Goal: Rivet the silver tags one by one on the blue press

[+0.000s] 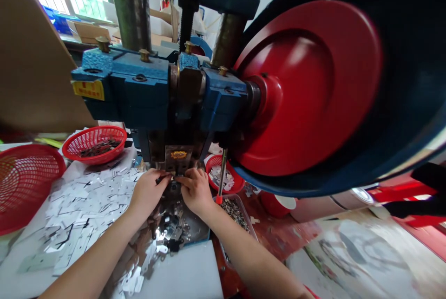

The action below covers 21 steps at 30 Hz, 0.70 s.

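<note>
Left hand: my left hand (150,191) reaches in at the die, fingers curled and tips drawn together; whether they grip anything, I cannot tell.
Right hand: my right hand (197,191) faces it, index stretched toward the left tips, others bent; a grip is likewise too hidden to call.
Small piece: a small pale piece (172,178) shows between the fingertips, just below the punch block (178,156); its outline is too small to read.
Main hazard: a stroke with my tips here could pinch them, I judge; an early trip of the press would cause it.
Misfit: the piece could sit crooked if one hand pushes harder than the other.
Stray parts: loose metal pieces (171,229) lie under my wrists; one dragged inward could foul the seat, and thin edges could nick skin.
Right margin: the rod with a red tip (221,178) stands near my right wrist, the parts bin (248,219) beside that forearm; a sideways swing could knock either.
Left margin: flat strips (87,211) spread beside my left forearm; a low sweep would scatter them.
Overhead: blue press frame (139,85) and red flywheel (306,90) limit lifting.
Best room: backward, between my forearms, over the white pad (188,273).
</note>
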Each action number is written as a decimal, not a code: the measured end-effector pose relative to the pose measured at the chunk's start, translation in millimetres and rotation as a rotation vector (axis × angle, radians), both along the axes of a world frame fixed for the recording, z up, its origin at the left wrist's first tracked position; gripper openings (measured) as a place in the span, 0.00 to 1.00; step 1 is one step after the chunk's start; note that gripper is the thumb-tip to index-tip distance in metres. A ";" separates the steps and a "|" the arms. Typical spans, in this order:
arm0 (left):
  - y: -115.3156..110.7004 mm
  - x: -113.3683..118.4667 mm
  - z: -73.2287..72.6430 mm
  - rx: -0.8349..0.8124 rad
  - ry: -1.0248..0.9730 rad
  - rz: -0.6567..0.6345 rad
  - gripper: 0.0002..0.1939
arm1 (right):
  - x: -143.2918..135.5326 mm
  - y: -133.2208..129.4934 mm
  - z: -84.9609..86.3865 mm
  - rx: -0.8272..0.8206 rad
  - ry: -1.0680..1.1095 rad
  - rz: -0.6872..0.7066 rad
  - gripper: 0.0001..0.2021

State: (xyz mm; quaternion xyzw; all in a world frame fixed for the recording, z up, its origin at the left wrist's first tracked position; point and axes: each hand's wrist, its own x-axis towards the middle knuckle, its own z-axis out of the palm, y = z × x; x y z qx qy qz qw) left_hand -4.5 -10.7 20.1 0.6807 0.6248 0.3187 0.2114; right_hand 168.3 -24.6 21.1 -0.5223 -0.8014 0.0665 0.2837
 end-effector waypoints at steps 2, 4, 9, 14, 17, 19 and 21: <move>1.3 -1.2 -1.6 0.011 0.011 0.000 0.15 | -0.8 1.1 0.3 -0.011 -0.005 -0.003 0.17; 2.6 -2.6 -2.7 0.018 0.017 -0.004 0.15 | -0.9 2.7 0.9 -0.025 -0.002 -0.007 0.18; 4.4 -5.4 -4.1 0.025 0.019 -0.030 0.14 | 1.6 4.0 3.2 -0.021 -0.020 0.023 0.18; 7.0 -8.2 -12.0 0.035 0.000 -0.044 0.15 | 1.7 0.9 8.7 0.031 -0.154 0.040 0.14; 11.6 -9.1 -20.6 0.034 -0.026 -0.064 0.16 | -1.6 -1.2 13.3 0.080 -0.272 0.063 0.12; 15.0 -9.0 -25.1 0.033 -0.049 -0.088 0.16 | -4.3 -2.2 15.6 0.111 -0.326 0.073 0.10; 17.4 -8.4 -27.0 0.038 -0.065 -0.103 0.16 | -5.8 -3.3 16.8 0.136 -0.361 0.081 0.09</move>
